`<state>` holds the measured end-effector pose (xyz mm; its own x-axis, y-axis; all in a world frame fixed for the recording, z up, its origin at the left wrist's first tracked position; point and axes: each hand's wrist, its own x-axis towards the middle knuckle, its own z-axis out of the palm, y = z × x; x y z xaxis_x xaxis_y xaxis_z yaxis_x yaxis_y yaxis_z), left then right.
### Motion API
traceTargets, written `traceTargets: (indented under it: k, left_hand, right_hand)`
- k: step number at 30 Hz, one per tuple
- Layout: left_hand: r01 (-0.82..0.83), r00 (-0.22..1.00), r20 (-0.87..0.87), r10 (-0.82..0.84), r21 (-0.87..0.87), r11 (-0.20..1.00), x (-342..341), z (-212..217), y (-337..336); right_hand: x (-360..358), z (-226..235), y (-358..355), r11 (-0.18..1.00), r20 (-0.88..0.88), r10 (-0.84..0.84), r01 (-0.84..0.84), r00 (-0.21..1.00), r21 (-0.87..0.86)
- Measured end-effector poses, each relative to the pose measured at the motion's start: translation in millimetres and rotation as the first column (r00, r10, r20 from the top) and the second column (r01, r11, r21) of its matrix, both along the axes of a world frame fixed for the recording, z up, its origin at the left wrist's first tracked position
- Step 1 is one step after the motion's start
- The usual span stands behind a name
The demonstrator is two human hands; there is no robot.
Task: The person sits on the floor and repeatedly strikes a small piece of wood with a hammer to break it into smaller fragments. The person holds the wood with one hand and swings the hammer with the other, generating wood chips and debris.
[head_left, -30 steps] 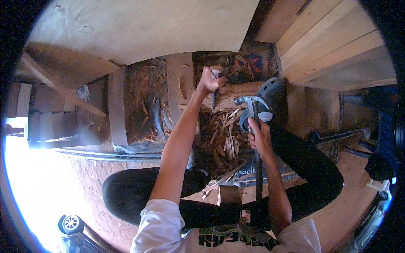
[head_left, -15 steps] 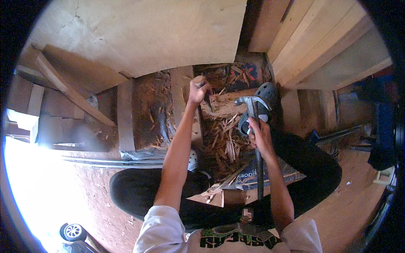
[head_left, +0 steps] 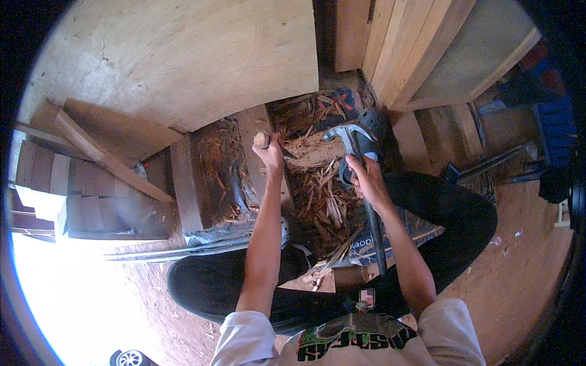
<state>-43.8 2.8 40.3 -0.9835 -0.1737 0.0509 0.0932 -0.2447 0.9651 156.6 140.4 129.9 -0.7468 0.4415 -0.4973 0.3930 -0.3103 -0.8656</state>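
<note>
One claw hammer (head_left: 373,229) is clasped in the right hand (head_left: 366,182); one wooden-handled chisel (head_left: 262,140), angled toward the log (head_left: 314,152), is clenched in the left hand (head_left: 270,156).

Room is lying open over the splinters (head_left: 328,204) between the left forearm (head_left: 264,226) and hammer (head_left: 373,232), a log (head_left: 310,148) blocking beyond.

Left hand (head_left: 270,155): shifted leftward from the log's (head_left: 308,148) left end to over the plank (head_left: 249,121) beside it.
Chisel (head_left: 262,141): tipped over; its blade pointed mostly toward the near side before, and now slants rightward, with the wooden top turned up to the camera.
Claw hammer (head_left: 373,229): head shifted toward the log, now overlapping its right end.
Head view: turned, so plank and log slant; the wheel (head_left: 129,358) has slid to the lower edge, partly cut off.
</note>
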Motion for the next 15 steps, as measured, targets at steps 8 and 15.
traceTargets:
  k: [8, 15]
  left_hand:
    - [-0.376, 0.923, -0.043, 0.383, 0.117, 0.919, 24, -53, -10]
    - [-0.282, 0.958, 0.071, 0.277, 0.060, 0.958, 28, -85, -19]
  right_hand:
    - [-1, -3, -2, 0.999, 0.031, -0.010, 0.011, 0.999, -0.047]
    - [-1, -7, -2, 0.999, 0.005, 0.016, -0.016, 1.000, -0.037]
